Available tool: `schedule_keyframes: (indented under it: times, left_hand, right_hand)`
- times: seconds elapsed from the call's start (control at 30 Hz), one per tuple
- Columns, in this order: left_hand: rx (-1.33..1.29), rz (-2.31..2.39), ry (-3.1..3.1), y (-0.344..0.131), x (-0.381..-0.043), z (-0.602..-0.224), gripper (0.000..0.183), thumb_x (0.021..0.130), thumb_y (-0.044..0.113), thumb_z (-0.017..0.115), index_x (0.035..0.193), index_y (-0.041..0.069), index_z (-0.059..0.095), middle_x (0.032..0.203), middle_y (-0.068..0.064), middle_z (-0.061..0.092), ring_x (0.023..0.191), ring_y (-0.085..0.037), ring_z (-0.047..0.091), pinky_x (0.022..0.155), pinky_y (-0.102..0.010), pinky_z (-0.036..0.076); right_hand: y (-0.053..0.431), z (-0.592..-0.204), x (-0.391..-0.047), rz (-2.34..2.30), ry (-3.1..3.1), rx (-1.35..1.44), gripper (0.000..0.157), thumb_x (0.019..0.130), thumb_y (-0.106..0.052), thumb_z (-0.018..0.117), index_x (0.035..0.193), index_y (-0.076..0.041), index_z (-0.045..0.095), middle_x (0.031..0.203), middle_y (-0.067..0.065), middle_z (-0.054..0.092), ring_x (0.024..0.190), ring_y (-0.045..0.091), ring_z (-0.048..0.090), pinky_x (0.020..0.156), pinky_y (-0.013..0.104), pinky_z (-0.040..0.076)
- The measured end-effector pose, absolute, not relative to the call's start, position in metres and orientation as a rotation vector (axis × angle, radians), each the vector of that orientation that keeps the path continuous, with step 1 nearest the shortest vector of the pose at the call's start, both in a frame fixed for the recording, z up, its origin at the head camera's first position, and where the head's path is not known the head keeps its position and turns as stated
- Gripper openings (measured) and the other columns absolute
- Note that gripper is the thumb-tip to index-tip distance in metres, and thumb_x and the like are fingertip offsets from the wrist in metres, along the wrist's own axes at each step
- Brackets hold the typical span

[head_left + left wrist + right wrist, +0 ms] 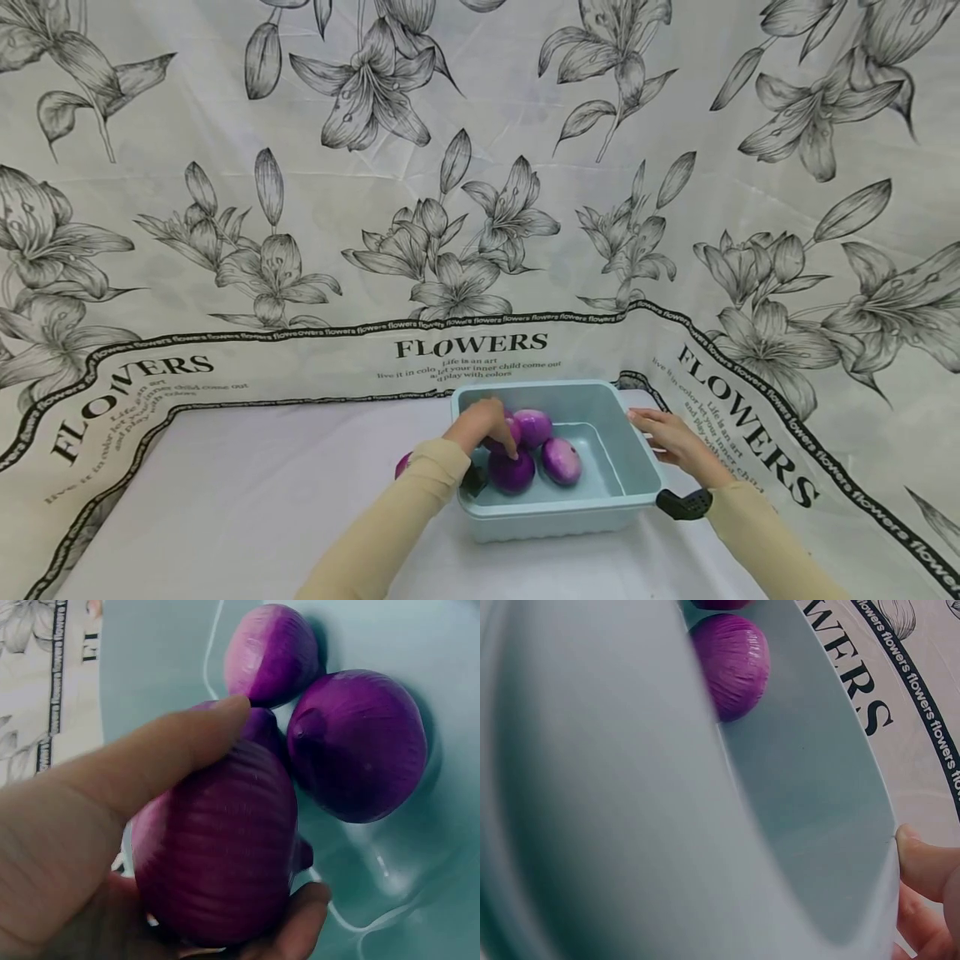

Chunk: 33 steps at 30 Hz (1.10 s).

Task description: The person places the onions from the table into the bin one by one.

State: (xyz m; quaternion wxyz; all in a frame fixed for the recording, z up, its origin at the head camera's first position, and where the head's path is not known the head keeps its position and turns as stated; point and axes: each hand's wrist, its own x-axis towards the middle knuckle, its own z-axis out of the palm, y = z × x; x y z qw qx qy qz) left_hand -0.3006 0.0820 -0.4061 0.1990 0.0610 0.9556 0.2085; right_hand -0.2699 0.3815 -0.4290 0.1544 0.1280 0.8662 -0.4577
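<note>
A light blue plastic bin [558, 514] holds several purple onions, among them one dark onion [512, 472] near its left front and a paler onion [562, 462] beside that. Over the bin's left part, my left hand [483, 423] grips a ridged purple onion [217, 847], thumb on top and fingers curled beneath. Another onion [261, 727] peeks out past the thumb in the left wrist view. My right hand [675, 437] holds the bin's right side, its thumb [922, 862] at the rim and its fingers curled below on the outer wall.
Outside the bin's left wall lies another purple onion [402, 465], partly hidden by the left sleeve. The bin stands on a white-covered table [285, 483]. A curtain [480, 350] printed with flowers and lettering hangs behind and on both sides.
</note>
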Motion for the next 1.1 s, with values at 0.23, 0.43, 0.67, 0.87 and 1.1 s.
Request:
schedule_keyframes:
  times: [0.23, 0.43, 0.67, 0.87, 1.1]
  left_hand:
    - [0.128, 0.525, 2.691, 0.084, -0.306, -0.414, 0.074, 0.05, 0.02, 0.087, 0.114, 0.002, 0.053, 0.104, -0.014, 0.06, 0.094, -0.028, 0.059, 0.083, -0.039, 0.051]
    - [0.151, 0.575, 2.691, 0.081, -0.306, -0.415, 0.059, 0.056, 0.014, 0.083, 0.107, 0.002, 0.057, 0.087, -0.011, 0.062, 0.076, -0.022, 0.06, 0.07, -0.034, 0.054]
    - [0.317, 0.747, 2.694, 0.069, -0.302, -0.402, 0.061, 0.063, 0.013, 0.077, 0.118, 0.005, 0.054, 0.11, -0.014, 0.06, 0.096, -0.028, 0.059, 0.085, -0.042, 0.051]
    - [0.509, 0.796, 2.809, 0.057, -0.303, -0.397, 0.063, 0.063, 0.02, 0.078, 0.121, 0.011, 0.054, 0.119, -0.01, 0.058, 0.106, -0.027, 0.056, 0.089, -0.041, 0.048]
    - [0.613, 0.998, 2.843, 0.04, -0.299, -0.397, 0.056, 0.069, 0.017, 0.074, 0.122, 0.01, 0.054, 0.124, -0.01, 0.057, 0.111, -0.027, 0.054, 0.093, -0.042, 0.046]
  right_hand:
    - [0.38, -0.431, -0.268, -1.315, 2.49, 0.353, 0.071, 0.09, -0.051, 0.042, 0.139, -0.002, 0.028, 0.135, 0.024, 0.039, 0.105, 0.027, 0.056, 0.074, 0.03, 0.047]
    - [0.381, -0.435, -0.269, -1.335, 2.484, 0.362, 0.068, 0.09, -0.049, 0.043, 0.138, -0.002, 0.031, 0.134, 0.024, 0.041, 0.098, 0.021, 0.06, 0.071, 0.028, 0.049]
    - [0.38, -0.432, -0.268, -1.286, 2.499, 0.334, 0.074, 0.089, -0.053, 0.041, 0.139, 0.0, 0.026, 0.137, 0.025, 0.036, 0.114, 0.037, 0.049, 0.078, 0.034, 0.047]
    - [0.381, -0.431, -0.27, -1.29, 2.514, 0.315, 0.075, 0.088, -0.055, 0.042, 0.138, -0.001, 0.029, 0.133, 0.024, 0.043, 0.105, 0.027, 0.056, 0.076, 0.032, 0.047]
    - [0.383, -0.433, -0.272, -1.344, 2.489, 0.36, 0.073, 0.088, -0.053, 0.045, 0.138, -0.002, 0.031, 0.132, 0.023, 0.044, 0.096, 0.02, 0.058, 0.069, 0.027, 0.047]
